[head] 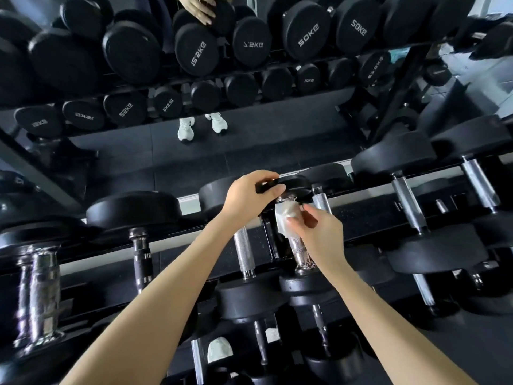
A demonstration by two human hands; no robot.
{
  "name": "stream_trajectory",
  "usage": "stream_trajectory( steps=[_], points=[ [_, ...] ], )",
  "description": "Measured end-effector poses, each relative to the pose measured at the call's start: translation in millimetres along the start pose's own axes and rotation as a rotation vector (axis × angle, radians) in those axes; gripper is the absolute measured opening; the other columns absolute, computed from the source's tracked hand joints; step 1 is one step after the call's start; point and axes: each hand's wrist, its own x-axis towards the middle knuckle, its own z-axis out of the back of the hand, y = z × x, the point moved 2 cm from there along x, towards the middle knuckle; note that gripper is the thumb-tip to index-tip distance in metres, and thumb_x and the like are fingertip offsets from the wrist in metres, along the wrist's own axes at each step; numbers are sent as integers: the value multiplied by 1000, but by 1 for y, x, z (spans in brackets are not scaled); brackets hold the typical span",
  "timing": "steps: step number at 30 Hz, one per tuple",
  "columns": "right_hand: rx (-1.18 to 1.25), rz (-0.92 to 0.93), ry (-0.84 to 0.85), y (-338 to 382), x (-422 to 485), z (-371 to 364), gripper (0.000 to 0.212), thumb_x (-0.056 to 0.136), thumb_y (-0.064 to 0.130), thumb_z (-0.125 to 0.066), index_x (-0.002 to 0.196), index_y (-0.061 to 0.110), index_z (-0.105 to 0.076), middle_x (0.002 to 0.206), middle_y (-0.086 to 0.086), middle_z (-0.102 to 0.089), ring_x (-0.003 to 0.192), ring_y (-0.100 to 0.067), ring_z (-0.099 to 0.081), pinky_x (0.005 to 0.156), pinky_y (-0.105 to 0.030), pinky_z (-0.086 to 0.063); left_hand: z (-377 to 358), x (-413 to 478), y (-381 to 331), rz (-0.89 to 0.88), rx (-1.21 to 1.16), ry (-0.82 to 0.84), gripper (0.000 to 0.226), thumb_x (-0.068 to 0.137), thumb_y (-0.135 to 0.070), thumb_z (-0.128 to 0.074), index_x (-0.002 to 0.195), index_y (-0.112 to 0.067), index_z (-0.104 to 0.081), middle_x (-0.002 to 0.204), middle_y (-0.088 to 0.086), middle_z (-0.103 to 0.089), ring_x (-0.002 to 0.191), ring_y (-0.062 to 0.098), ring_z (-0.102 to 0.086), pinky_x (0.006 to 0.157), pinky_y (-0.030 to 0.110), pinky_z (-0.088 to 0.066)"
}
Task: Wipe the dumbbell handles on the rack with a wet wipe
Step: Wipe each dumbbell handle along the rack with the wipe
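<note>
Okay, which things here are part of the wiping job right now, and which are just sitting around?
In use: wet wipe, pinched by right hand against dumbbell handle; left hand gripping its far head.
Idle now: neighbouring dumbbell, mirror, shoe below.

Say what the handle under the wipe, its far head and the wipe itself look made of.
Handle: likely chromed steel; bright mirror glints, cross-hatched knurling mid-grip. Head, gripped by the left hand: matte black, probably rubber or urethane coating; no glare. Wipe, pinched by the right hand: thin white nonwoven cloth, creased and wrapped on the handle; wetness can't be told.
</note>
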Motion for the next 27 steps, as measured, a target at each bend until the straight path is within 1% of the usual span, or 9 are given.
stream_trajectory(
  steps=[2, 4, 7, 14, 19, 21, 23, 25, 27],
  points=[
    [4, -81, 78, -2, 2, -5, 37, 86, 33, -64, 59, 9, -59, 44, 4, -49, 41, -4, -41, 44, -20, -32, -4, 3, -1, 14, -15, 10, 30, 85, -35, -67, 114, -26, -66, 109, -12, -68, 103, 6, -60, 94, 25, -46],
    [-79, -116, 111, 3, 3, -9, 50, 90, 35, -58, 48, 16, -41, 39, 8, -34, 35, -7, -30, 37, -17, -24, -8, 7, 0, 33, -38, -8, 28, 83, -35, -69, 110, -27, -69, 103, -13, -70, 97, 4, -62, 91, 26, -49],
    [-209, -134, 76, 14, 19, -16, 50, 90, 39, -57, 50, 18, -36, 45, 7, -34, 42, -6, -31, 40, -18, -32, -7, 11, 1, 74, -91, -30, 27, 79, -31, -74, 105, -26, -72, 93, -14, -70, 89, 4, -65, 86, 27, -52],
    [172, -161, 231, -1, 21, -5, 41, 85, 25, -67, 51, 8, -51, 44, 5, -41, 42, -4, -35, 46, -18, -27, -7, 12, 2, 116, -176, -61, 22, 77, -27, -77, 99, -25, -74, 86, -13, -71, 84, 6, -67, 79, 24, -53],
    [-272, -160, 523, -40, -12, 2, 47, 85, 21, -65, 48, 16, -36, 46, 5, -33, 39, -4, -30, 39, -16, -29, -40, 7, 16, 140, 54, -61, 13, 85, -18, -66, 80, -28, -73, 71, -7, -62, 67, 9, -56, 68, 21, -47],
    [-338, -237, 536, -51, -24, -6, 46, 84, 15, -61, 47, 17, -34, 49, 4, -36, 45, -7, -35, 44, -18, -32, -53, 2, 22, 160, 106, 27, 14, 84, -25, -69, 96, -26, -75, 87, -11, -70, 82, 5, -62, 73, 13, -43],
    [-380, -327, 506, -54, -41, -19, 37, 83, 5, -55, 52, 19, -41, 62, 3, -52, 58, -10, -46, 52, -16, -30, -69, -8, 24, 101, 257, 147, 30, 83, -34, -69, 111, -23, -71, 108, -8, -70, 102, 9, -62, 82, 16, -41],
    [-391, -373, 456, -51, -50, -37, 14, 88, 5, -51, 79, 13, -59, 91, -4, -65, 83, -16, -59, 63, -18, -33, -91, -22, 19, -35, 414, 299, 36, 87, -38, -63, 116, -17, -66, 117, -1, -66, 113, 18, -57, 89, 24, -41],
    [-374, -442, 362, -58, -59, -49, 21, 92, 7, -44, 106, 2, -59, 105, -9, -66, 97, -22, -61, 68, -21, -35, -110, -38, 16, -164, 611, 488, 45, 95, -39, -50, 128, -9, -54, 132, 6, -55, 126, 24, -46, 99, 32, -38]
  ],
)
